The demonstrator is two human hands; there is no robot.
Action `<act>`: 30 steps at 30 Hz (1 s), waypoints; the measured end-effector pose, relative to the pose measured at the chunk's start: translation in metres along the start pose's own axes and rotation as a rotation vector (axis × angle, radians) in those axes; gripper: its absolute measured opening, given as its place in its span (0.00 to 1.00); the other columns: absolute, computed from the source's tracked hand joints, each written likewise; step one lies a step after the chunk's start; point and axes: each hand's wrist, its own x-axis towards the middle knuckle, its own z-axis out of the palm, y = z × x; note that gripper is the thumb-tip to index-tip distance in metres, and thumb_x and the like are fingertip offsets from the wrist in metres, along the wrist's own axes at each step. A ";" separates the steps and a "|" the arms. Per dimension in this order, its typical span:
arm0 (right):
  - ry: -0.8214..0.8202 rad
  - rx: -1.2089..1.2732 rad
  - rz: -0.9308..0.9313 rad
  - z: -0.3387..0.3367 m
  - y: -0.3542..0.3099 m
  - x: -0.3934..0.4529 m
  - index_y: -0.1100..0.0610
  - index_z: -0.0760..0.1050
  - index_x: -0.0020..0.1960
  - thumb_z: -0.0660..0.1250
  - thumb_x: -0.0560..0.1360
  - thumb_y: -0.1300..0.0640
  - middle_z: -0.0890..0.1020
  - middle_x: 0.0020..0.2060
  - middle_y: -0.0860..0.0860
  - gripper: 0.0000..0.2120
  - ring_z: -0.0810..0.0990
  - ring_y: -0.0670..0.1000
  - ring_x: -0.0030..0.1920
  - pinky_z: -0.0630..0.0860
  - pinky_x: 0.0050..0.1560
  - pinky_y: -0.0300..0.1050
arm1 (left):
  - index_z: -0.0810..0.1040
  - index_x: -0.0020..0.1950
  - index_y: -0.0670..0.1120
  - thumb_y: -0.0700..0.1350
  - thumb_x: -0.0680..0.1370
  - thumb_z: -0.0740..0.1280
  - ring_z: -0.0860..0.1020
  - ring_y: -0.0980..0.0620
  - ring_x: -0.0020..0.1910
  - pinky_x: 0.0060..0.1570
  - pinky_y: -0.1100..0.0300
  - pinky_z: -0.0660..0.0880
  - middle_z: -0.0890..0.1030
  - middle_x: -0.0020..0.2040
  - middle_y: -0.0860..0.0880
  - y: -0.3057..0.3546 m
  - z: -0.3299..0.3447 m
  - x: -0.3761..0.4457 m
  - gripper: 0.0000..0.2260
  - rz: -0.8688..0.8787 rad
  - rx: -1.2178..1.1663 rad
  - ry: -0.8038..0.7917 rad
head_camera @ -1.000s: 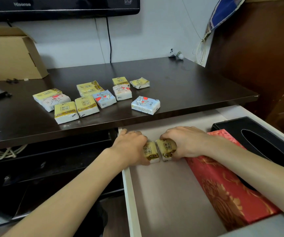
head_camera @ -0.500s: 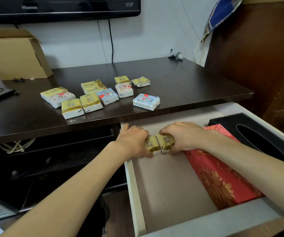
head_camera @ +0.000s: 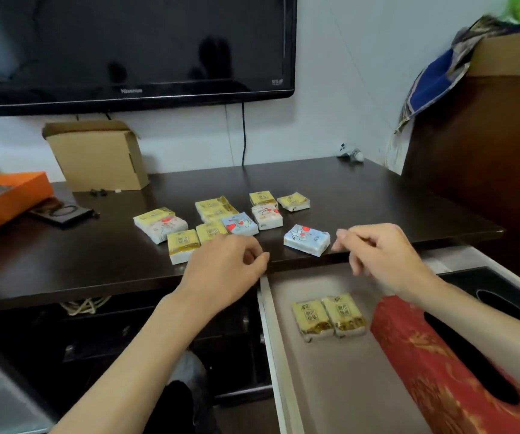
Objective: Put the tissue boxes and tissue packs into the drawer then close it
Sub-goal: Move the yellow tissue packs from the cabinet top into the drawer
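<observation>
Two yellow tissue packs (head_camera: 329, 317) lie side by side on the floor of the open drawer (head_camera: 340, 383). A red patterned tissue box (head_camera: 434, 364) and a black tissue box (head_camera: 503, 283) lie in the drawer to their right. Several more packs sit on the dark desk (head_camera: 362, 195), among them a blue pack (head_camera: 307, 239) near the front edge and a yellow pack (head_camera: 182, 247). My left hand (head_camera: 224, 267) hovers empty over the desk's front edge, fingers loosely curled. My right hand (head_camera: 380, 258) is raised beside the blue pack, also empty.
A television (head_camera: 127, 48) hangs on the wall above the desk. A cardboard box (head_camera: 99, 155) and an orange box (head_camera: 5, 195) stand at the back left. A dark wooden cabinet (head_camera: 484, 151) rises on the right. Shelves with cables lie below the desk.
Both hands let go of the two yellow packs, which stay in the drawer, and rose to the desk's front edge. The camera tilted upward.
</observation>
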 end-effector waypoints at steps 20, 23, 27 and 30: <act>-0.515 -0.491 -0.396 0.150 -0.075 0.111 0.52 0.77 0.68 0.69 0.79 0.47 0.77 0.67 0.49 0.19 0.68 0.49 0.70 0.73 0.66 0.55 | 0.73 0.70 0.51 0.58 0.74 0.70 0.68 0.50 0.65 0.55 0.53 0.72 0.73 0.66 0.51 -0.120 -0.017 0.003 0.26 -0.234 0.143 -0.014; -0.547 -0.454 -0.415 0.147 -0.073 0.103 0.50 0.78 0.60 0.72 0.75 0.45 0.76 0.65 0.48 0.17 0.67 0.48 0.69 0.72 0.66 0.54 | 0.68 0.73 0.50 0.62 0.71 0.72 0.67 0.50 0.65 0.57 0.51 0.73 0.72 0.65 0.51 -0.124 -0.023 -0.006 0.35 -0.268 0.130 -0.021; -0.651 -0.393 -0.323 0.139 -0.078 0.099 0.49 0.76 0.57 0.76 0.73 0.49 0.75 0.67 0.49 0.16 0.69 0.51 0.69 0.71 0.67 0.53 | 0.71 0.73 0.51 0.62 0.71 0.72 0.61 0.51 0.65 0.56 0.53 0.70 0.68 0.66 0.51 -0.126 -0.025 -0.017 0.33 -0.257 0.122 -0.067; -0.660 -0.387 -0.276 0.138 -0.084 0.097 0.48 0.77 0.56 0.76 0.71 0.50 0.78 0.61 0.50 0.15 0.77 0.54 0.61 0.76 0.62 0.58 | 0.69 0.73 0.52 0.61 0.72 0.71 0.61 0.51 0.68 0.57 0.51 0.70 0.68 0.70 0.52 -0.125 -0.028 -0.021 0.32 -0.248 0.100 -0.111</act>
